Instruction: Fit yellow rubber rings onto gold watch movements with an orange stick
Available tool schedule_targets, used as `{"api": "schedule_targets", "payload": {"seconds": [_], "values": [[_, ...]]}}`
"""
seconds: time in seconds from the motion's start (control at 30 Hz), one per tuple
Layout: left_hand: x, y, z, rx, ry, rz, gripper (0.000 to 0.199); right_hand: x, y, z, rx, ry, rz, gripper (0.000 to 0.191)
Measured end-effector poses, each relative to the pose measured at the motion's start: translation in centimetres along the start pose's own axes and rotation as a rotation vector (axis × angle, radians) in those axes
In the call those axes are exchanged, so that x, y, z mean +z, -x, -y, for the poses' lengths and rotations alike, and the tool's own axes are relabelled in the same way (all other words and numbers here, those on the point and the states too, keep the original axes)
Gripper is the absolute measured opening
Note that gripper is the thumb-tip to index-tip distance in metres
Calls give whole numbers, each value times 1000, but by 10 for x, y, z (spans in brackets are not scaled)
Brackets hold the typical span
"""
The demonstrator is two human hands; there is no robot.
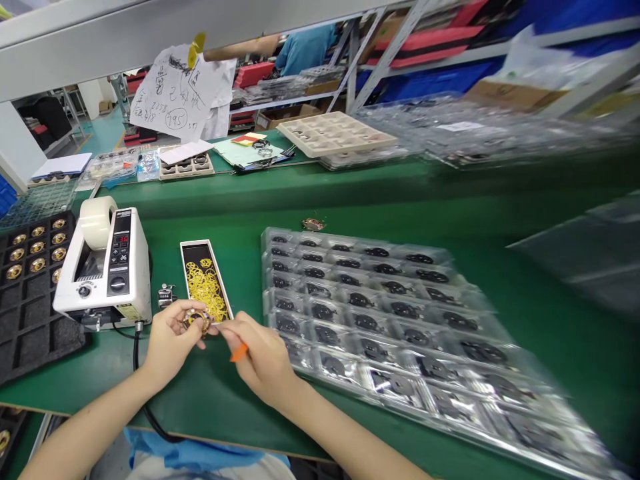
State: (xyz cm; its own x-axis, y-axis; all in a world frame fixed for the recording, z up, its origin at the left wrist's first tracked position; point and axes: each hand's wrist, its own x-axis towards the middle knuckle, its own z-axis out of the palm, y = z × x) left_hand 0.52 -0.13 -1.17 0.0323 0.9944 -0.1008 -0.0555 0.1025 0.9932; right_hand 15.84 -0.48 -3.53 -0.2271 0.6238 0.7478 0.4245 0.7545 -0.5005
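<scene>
Near the front of the green bench, my left hand (170, 343) pinches a small round gold part (199, 321), which looks like a watch case, between thumb and fingers. My right hand (265, 360) is closed around a thin tool with an orange end (239, 353); its other end reaches toward the gold part, but the exact kind of tool cannot be made out. Just beyond both hands lies a narrow white-rimmed box (221, 275) with yellow rings (203, 283) inside. The fingers partly hide the gold part.
Left stand a white tape dispenser (107, 267), a tally counter (166, 296) and a black foam tray (30, 313) with gold round parts. A clear compartment tray (375, 393) of dark parts fills the right. Behind it lies another small part (313, 225). A beige tray (335, 130) rests on the shelf.
</scene>
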Motion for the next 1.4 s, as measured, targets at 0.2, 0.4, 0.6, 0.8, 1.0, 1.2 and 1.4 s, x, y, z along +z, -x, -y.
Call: {"api": "schedule_targets", "payload": {"seconds": [0.2,0.4,0.6,0.8,1.0,1.2,1.4], "values": [[4,7,8,133,-145,-10,36,10,0,-1,26,184,-43,12],[6,13,18,334,-350,28,49,10,-1,-2,49,192,-70,12],[4,14,24,505,-552,48,50,11,0,-2,176,84,-46,14],[6,14,26,457,-530,74,49,10,-1,-5,199,-18,-18,16],[0,4,22,210,-312,12,45,2,-4,0,215,-222,22,14],[-10,-10,17,127,-68,-112,42,-5,-10,-21,605,-87,230,23],[-10,-11,7,23,28,-104,36,-15,-9,-21,604,134,425,17]]}}
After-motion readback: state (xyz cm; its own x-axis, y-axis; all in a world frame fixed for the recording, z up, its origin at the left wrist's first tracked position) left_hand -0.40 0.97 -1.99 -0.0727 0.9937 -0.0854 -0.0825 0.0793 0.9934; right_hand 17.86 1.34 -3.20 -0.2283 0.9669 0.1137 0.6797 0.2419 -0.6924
